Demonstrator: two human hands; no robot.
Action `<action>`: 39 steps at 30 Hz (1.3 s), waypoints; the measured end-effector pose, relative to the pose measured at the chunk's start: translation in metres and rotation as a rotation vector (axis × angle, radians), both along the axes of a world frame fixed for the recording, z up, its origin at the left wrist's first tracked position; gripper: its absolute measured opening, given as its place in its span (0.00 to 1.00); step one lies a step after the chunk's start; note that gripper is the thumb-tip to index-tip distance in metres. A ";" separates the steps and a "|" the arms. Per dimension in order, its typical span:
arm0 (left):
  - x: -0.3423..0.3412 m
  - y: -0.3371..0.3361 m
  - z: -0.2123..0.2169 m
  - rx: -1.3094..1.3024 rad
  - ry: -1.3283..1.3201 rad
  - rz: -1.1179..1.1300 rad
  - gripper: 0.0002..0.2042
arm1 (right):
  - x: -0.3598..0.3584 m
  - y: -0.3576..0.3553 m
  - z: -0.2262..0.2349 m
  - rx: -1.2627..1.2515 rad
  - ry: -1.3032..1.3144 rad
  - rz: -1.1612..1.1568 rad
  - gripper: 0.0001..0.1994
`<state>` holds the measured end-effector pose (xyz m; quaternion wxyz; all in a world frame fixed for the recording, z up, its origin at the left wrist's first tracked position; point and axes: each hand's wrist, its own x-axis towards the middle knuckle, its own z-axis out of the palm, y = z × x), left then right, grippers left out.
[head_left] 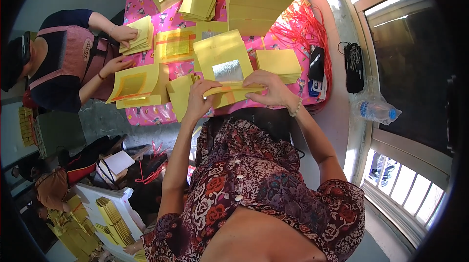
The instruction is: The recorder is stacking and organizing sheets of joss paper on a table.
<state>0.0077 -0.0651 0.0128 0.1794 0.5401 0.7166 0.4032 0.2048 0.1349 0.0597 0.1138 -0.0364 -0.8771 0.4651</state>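
A folded bundle of yellow paper (229, 97) with an orange-red stripe lies at the table's near edge, in front of my body. My left hand (201, 97) grips its left end, fingers curled over the edge. My right hand (269, 90), with a beaded bracelet at the wrist, pinches its right end between thumb and fingers. Just beyond it lies a yellow sheet with a silver foil square (227, 70); whether the two are joined I cannot tell. A neat stack of yellow paper (279, 64) sits beyond my right hand, and more yellow paper (178, 95) lies left of my left hand.
The pink patterned table (146, 115) bears a tall yellow paper block (259, 5), several bundles and red strings (305, 25). A black phone (316, 64) lies at its right edge. At the left, a co-worker in a pink apron (63, 54) handles a yellow stack (139, 37).
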 end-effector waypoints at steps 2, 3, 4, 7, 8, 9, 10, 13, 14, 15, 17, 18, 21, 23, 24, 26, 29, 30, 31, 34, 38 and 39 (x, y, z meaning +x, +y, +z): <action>0.000 0.001 -0.001 -0.016 -0.145 0.077 0.12 | -0.001 0.002 -0.009 -0.043 0.029 -0.088 0.13; 0.000 0.003 0.001 -0.013 -0.143 0.076 0.12 | -0.001 0.003 -0.015 -0.040 0.031 -0.088 0.13; 0.000 0.005 0.002 -0.062 -0.195 0.116 0.11 | -0.003 0.004 -0.022 -0.071 -0.057 -0.160 0.14; 0.002 0.013 0.001 -0.110 -0.234 0.231 0.15 | -0.016 0.000 -0.049 -0.203 -0.133 -0.351 0.15; 0.002 0.016 -0.001 -0.111 -0.222 0.303 0.18 | -0.021 -0.001 -0.056 -0.304 -0.121 -0.473 0.15; 0.004 0.018 0.000 -0.110 -0.222 0.305 0.18 | -0.026 -0.001 -0.056 -0.304 -0.121 -0.470 0.15; 0.005 0.021 0.000 -0.109 -0.235 0.356 0.22 | -0.030 0.000 -0.056 -0.213 -0.150 -0.525 0.15; 0.006 0.026 -0.002 -0.069 -0.244 0.411 0.27 | -0.038 -0.003 -0.055 -0.133 -0.148 -0.601 0.16; 0.006 0.027 -0.004 -0.030 -0.241 0.415 0.29 | -0.039 -0.004 -0.055 -0.145 -0.119 -0.622 0.16; 0.005 0.028 -0.006 -0.029 -0.241 0.415 0.29 | -0.039 -0.004 -0.054 -0.144 -0.119 -0.622 0.16; 0.005 0.029 -0.009 -0.058 -0.197 0.429 0.30 | -0.039 -0.005 -0.051 -0.052 -0.121 -0.634 0.16; 0.005 0.030 -0.010 -0.057 -0.197 0.429 0.30 | -0.038 -0.005 -0.049 -0.051 -0.121 -0.634 0.16; 0.008 0.032 -0.009 -0.021 -0.204 0.441 0.31 | -0.036 -0.008 -0.047 -0.059 -0.132 -0.640 0.16; 0.011 0.032 -0.007 0.016 -0.201 0.445 0.32 | -0.034 -0.009 -0.051 -0.155 -0.149 -0.686 0.16; 0.013 0.032 -0.005 0.017 -0.200 0.445 0.32 | -0.034 -0.009 -0.051 -0.155 -0.148 -0.686 0.16; 0.018 0.031 0.000 -0.023 -0.207 0.477 0.33 | -0.037 -0.010 -0.049 -0.044 -0.172 -0.672 0.15; 0.016 0.030 -0.008 0.026 -0.157 0.471 0.34 | -0.040 -0.012 -0.048 0.022 -0.177 -0.664 0.14; 0.016 0.030 -0.008 0.026 -0.157 0.472 0.34 | -0.041 -0.013 -0.049 0.022 -0.177 -0.663 0.14; 0.016 0.031 -0.008 0.006 -0.174 0.470 0.35 | -0.042 -0.015 -0.050 0.035 -0.129 -0.677 0.13; 0.017 0.031 -0.006 -0.035 -0.204 0.475 0.36 | -0.042 -0.017 -0.055 0.077 -0.101 -0.687 0.12; 0.017 0.032 -0.014 0.031 -0.060 0.484 0.33 | -0.044 -0.018 -0.055 0.121 -0.174 -0.681 0.13; 0.017 0.033 -0.013 0.031 -0.061 0.482 0.33 | -0.045 -0.017 -0.055 0.121 -0.176 -0.684 0.13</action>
